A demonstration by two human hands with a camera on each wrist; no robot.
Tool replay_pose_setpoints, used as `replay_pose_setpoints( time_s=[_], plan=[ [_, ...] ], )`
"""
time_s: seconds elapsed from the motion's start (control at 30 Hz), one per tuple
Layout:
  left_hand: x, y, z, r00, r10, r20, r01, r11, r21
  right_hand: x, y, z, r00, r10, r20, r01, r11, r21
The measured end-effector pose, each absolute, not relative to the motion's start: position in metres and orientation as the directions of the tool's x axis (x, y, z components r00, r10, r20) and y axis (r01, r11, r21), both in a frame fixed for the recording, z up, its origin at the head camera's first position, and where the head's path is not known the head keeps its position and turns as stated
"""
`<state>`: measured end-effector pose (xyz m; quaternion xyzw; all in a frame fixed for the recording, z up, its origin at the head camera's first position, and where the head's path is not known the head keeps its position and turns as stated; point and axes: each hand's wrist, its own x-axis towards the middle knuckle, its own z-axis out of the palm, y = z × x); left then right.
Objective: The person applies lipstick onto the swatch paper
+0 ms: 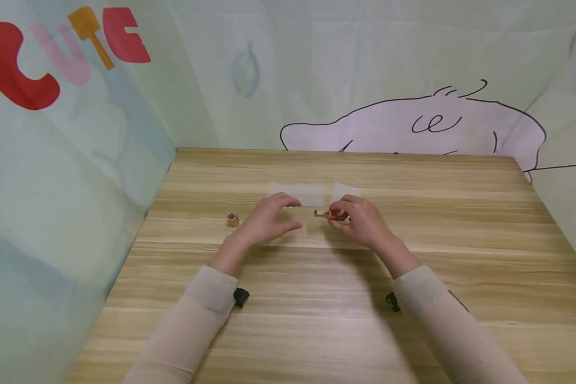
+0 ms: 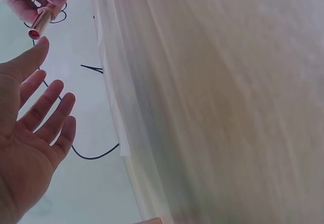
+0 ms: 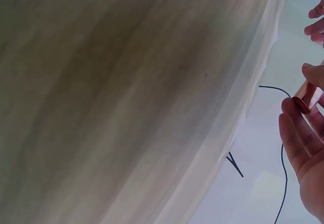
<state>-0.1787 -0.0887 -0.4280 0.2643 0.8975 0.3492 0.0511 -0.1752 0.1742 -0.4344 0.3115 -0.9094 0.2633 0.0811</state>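
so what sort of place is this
Probably an indoor tabletop corner dressed as a backdrop, though the wider room is out of view: a wood-grain table bordered by creased, printed hangings, with bold CUTE lettering and a cartoon figure.

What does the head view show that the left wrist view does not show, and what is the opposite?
Only the head view: the "CUTE" lettering, the left sleeve and the right sleeve.
Only the left wrist view: the palm side of the left hand, with all five fingers visible.
Both: the left hand, the right hand holding a copper-coloured tube, the wooden tabletop and the black-outlined drawing behind.
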Motion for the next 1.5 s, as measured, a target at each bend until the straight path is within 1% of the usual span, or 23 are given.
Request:
replay_pose_setpoints(
  time_s=[0.53, 0.8, 1.2, 1.5],
  plan=[
    [-0.177, -0.079, -0.43, -0.859, 0.507, 0.075, 0.423, 0.619, 0.661, -0.175, 0.168, -0.432, -0.769, -0.565, 0.299, -0.639, 0.66, -0.395],
    [-0.178, -0.072, -0.431, -0.854, 0.517, 0.062, 0.421, 0.615, 0.667, -0.176, 0.167, -0.433, -0.767, -0.572, 0.29, -0.641, 0.671, -0.373],
    [-0.18, -0.064, -0.434, -0.861, 0.506, 0.044, 0.407, 0.636, 0.656, -0.18, 0.166, -0.438, -0.74, -0.584, 0.334, -0.672, 0.659, -0.337],
    [-0.181, -0.058, -0.435, -0.856, 0.514, 0.042, 0.408, 0.626, 0.664, -0.181, 0.164, -0.439, -0.745, -0.579, 0.332, -0.667, 0.662, -0.342]
  ],
)
